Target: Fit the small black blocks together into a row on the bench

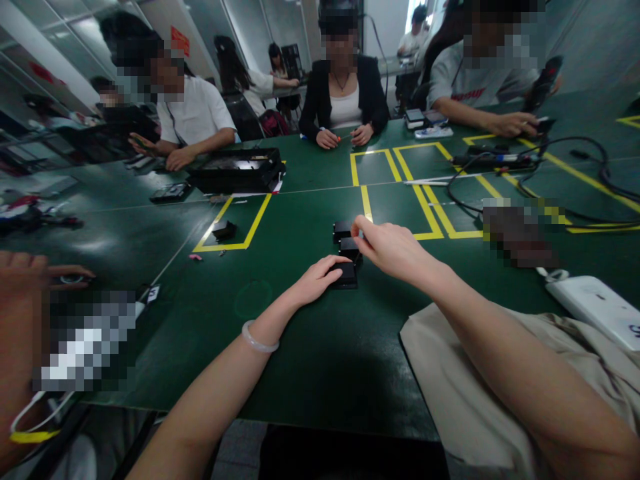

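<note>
Three small black box-shaped blocks stand in a row on the green table, close together. My left hand (320, 277) is around the nearest black block (345, 277), its thumb and fingers pressed against it. Beyond that sit the middle black block (349, 249) and the far black block (342, 231). Curled fingers of my right hand (383, 241) come down at the right side of these two. The fingertips are bent together, and whatever is between them is hidden from me.
Yellow tape (430, 235) marks rectangles on the green table (300, 367). A small black part (225, 231) and a large black open housing (237, 170) lie left. Beige cloth (450, 373), a white power bank (597, 307) and black cables (590, 220) are right. Several people sit around.
</note>
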Tool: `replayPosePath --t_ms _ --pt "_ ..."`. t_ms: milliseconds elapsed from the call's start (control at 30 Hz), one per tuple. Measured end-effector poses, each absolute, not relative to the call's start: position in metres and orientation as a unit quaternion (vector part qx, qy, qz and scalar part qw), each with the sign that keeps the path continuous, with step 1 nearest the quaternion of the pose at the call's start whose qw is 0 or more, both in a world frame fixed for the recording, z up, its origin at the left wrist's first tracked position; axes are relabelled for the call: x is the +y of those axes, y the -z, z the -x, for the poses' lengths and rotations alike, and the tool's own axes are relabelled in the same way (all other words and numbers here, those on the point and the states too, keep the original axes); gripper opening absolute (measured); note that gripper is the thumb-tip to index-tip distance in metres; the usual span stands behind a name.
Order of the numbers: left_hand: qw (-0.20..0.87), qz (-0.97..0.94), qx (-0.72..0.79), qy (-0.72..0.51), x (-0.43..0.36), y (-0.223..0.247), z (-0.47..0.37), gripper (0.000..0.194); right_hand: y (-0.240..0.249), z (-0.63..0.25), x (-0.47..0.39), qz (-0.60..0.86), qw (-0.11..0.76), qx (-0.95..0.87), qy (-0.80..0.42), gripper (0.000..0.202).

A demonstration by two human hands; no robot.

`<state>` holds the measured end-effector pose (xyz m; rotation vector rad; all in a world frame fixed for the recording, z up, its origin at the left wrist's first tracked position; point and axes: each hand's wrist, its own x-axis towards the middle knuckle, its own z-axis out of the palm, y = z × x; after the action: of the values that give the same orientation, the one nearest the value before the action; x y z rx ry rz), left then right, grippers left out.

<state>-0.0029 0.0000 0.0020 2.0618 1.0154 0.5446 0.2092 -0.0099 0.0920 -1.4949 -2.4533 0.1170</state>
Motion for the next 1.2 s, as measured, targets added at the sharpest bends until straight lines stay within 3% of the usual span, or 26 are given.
replayPosePath --t_ms 1200 --pt "0.378 -0.807 0.401 -0.21 0.0 -0.0025 0.002 0.036 -0.0922 -0.2083 -0.009 0.524 0.128 -0.841 -0.037 0.025"
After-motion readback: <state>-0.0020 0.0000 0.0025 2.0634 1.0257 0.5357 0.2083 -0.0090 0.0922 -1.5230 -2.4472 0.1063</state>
